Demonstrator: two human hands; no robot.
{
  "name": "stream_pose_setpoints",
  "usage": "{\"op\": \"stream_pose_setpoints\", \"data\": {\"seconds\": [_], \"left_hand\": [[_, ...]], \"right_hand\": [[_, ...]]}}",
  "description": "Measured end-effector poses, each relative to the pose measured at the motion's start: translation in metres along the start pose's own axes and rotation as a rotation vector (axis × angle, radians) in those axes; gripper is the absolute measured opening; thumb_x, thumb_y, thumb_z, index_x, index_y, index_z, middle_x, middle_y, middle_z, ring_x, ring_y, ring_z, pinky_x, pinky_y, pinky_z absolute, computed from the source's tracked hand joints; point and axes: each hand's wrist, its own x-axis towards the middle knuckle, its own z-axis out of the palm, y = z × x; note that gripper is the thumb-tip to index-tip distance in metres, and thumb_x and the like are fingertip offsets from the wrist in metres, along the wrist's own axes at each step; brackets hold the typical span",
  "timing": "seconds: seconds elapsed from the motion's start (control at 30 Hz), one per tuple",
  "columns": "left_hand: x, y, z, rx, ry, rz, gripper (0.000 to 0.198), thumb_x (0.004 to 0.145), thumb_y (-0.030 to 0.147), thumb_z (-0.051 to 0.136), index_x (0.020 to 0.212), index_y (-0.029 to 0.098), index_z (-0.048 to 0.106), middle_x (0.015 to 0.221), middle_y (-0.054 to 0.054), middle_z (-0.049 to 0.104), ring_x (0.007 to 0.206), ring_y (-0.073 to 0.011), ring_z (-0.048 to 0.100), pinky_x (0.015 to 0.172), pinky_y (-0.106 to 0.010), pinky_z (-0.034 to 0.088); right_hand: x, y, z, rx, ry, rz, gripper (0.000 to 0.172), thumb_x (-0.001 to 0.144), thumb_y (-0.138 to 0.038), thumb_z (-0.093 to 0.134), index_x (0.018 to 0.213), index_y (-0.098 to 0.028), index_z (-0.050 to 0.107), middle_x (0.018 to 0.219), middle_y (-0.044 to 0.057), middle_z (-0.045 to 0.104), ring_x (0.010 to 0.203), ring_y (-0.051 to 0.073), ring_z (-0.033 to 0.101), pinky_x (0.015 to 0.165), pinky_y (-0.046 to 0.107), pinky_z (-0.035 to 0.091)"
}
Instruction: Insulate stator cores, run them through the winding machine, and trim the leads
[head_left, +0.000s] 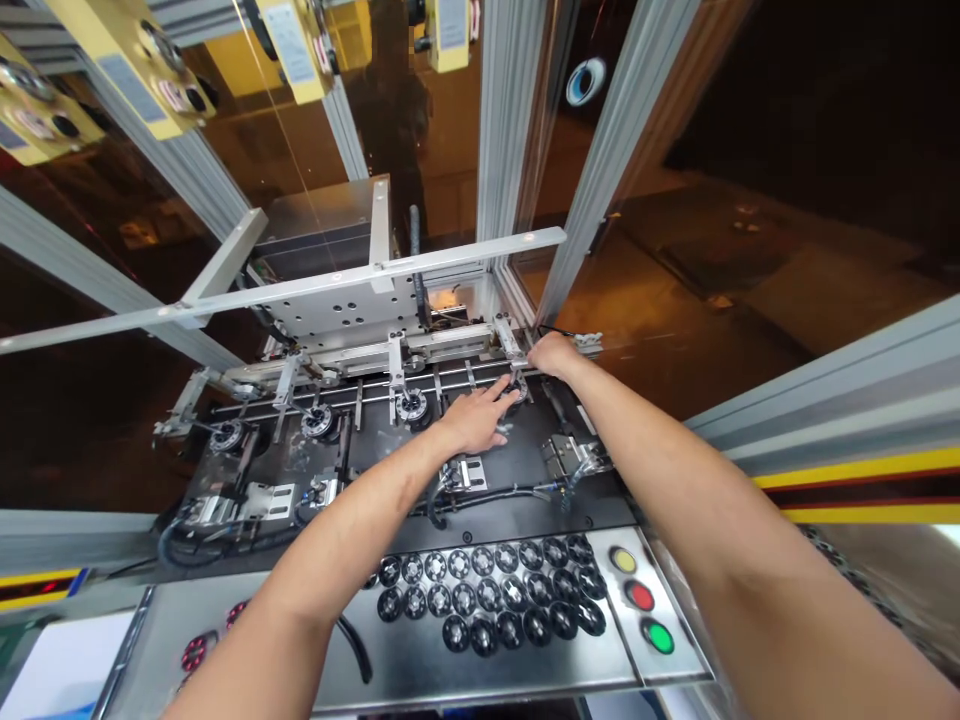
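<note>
My left hand (478,418) stretches across the black work plate of the machine. Its fingers are spread, with the fingertips at the rightmost winding station, over a round slotted core (514,394) that they partly cover. To the right of it, my right hand (553,355) is closed at the end of the metal rail, beside an upright bracket (508,338). Whatever its fingers grip is hidden. Three more round slotted cores sit at the other stations: one (412,406) in the middle, another (318,422) to its left and a third (226,436) at far left.
Several black round parts (487,594) stand in rows on the steel front ledge. Yellow, red (640,596) and green buttons are at its right end. A long metal bar (337,282) crosses above the stations. Yellow wire tensioners (296,50) hang overhead, and yellow-edged strips (862,485) flank the sides.
</note>
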Motion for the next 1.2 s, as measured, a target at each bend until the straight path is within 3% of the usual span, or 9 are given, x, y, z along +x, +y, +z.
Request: {"op": "stream_pose_setpoints", "data": {"seconds": [0.27, 0.47, 0.7, 1.2], "left_hand": [[-0.002, 0.004, -0.007, 0.036, -0.041, -0.021, 0.086, 0.079, 0.034, 0.072, 0.153, 0.027, 0.028, 0.167, -0.008, 0.014, 0.137, -0.0314, 0.049, 0.108, -0.038, 0.046], [-0.004, 0.007, -0.010, 0.077, -0.068, -0.051, 0.082, 0.083, 0.035, 0.068, 0.154, 0.032, 0.025, 0.168, -0.005, 0.010, 0.127, -0.0290, 0.059, 0.101, -0.035, 0.051], [-0.004, 0.008, -0.010, 0.105, -0.085, -0.044, 0.086, 0.084, 0.033, 0.067, 0.155, 0.029, 0.020, 0.168, -0.006, 0.006, 0.125, -0.0282, 0.060, 0.102, -0.034, 0.050], [-0.004, 0.010, -0.010, 0.126, -0.098, -0.054, 0.088, 0.084, 0.037, 0.068, 0.156, 0.030, 0.017, 0.168, -0.007, 0.005, 0.129, -0.0283, 0.057, 0.099, -0.033, 0.051]], "right_hand": [[-0.039, 0.002, -0.002, 0.249, -0.167, 0.130, 0.024, 0.095, -0.035, 0.064, 0.106, -0.013, 0.065, 0.102, 0.004, 0.068, 0.085, 0.017, 0.067, 0.074, 0.034, 0.059], [-0.047, 0.006, -0.002, 0.437, -0.132, 0.199, 0.023, 0.095, -0.035, 0.063, 0.104, -0.013, 0.065, 0.098, 0.003, 0.068, 0.081, 0.016, 0.067, 0.071, 0.032, 0.058], [-0.064, 0.015, 0.002, 0.631, -0.125, 0.286, 0.023, 0.096, -0.033, 0.062, 0.110, -0.014, 0.062, 0.099, 0.004, 0.066, 0.077, 0.014, 0.065, 0.066, 0.029, 0.058], [-0.063, 0.015, 0.004, 0.759, -0.174, 0.338, 0.021, 0.096, -0.032, 0.062, 0.106, -0.013, 0.063, 0.092, 0.002, 0.066, 0.070, 0.011, 0.063, 0.060, 0.025, 0.056]]}}
